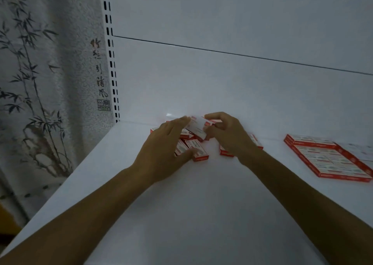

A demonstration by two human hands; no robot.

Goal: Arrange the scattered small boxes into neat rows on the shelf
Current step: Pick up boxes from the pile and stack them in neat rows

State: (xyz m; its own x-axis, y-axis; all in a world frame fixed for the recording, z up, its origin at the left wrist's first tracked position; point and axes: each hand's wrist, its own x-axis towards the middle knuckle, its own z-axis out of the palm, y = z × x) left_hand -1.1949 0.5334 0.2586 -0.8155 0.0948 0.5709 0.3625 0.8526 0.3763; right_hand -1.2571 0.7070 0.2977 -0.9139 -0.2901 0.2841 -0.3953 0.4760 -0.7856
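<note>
several small red-and-white boxes lie scattered mid-frame on the white shelf, all closed. the right hand has its fingers curled round one raised box. the left hand spreads straight fingers over the pile, thumb on a box. a neat block of boxes sits at far right. bare shelf spreads across the lower frame, out to its left edge.
</note>
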